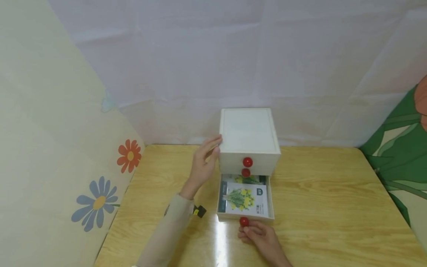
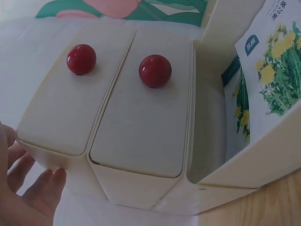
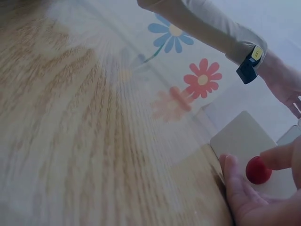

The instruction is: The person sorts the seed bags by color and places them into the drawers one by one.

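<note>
A white drawer box (image 1: 249,131) stands on the table, its bottom drawer (image 1: 271,207) pulled out. In that drawer lie white packets (image 1: 261,200) printed with yellow flowers. My left hand (image 1: 203,163) rests its fingertips against the box's left side; in the left wrist view the fingers (image 2: 44,186) are spread along its edge. At the bottom drawer's front, my right hand (image 1: 263,239) holds the round red knob (image 1: 244,221) with thumb and fingers. The right wrist view shows a fingertip on the knob (image 3: 258,170), other fingers low beside the drawer front.
Two upper drawers with red knobs (image 2: 155,71) are closed. A wood-grain table (image 1: 320,193) bears the box, with a pale cloth (image 1: 200,74) hanging behind. Flower-printed cloth (image 1: 83,167) borders the left side. A black device with a yellow label (image 1: 200,211) sits at the left wrist.
</note>
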A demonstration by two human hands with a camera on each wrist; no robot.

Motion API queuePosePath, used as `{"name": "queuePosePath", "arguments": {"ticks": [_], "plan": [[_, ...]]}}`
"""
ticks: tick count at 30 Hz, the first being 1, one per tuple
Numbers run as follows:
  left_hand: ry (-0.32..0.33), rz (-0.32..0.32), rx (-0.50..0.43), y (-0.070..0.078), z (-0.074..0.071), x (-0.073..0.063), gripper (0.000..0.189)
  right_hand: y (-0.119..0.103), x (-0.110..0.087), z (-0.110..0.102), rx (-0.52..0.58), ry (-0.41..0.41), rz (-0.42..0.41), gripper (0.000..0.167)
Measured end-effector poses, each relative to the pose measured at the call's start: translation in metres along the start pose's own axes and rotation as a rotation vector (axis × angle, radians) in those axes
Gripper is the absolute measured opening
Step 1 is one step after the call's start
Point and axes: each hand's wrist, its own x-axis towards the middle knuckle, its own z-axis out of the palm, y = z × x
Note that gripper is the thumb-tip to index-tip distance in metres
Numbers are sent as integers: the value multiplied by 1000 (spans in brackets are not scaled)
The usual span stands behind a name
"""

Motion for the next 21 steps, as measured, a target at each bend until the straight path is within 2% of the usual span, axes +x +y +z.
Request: {"name": "queuePosePath", "arguments": {"ticks": [8, 21], "plan": [[-9, -14, -12, 0, 1, 0, 28, 1, 3, 4, 39, 3, 19, 46], [43, 13, -17, -7, 9, -3, 26, -1, 4, 6, 76, 40, 60, 43]]}}
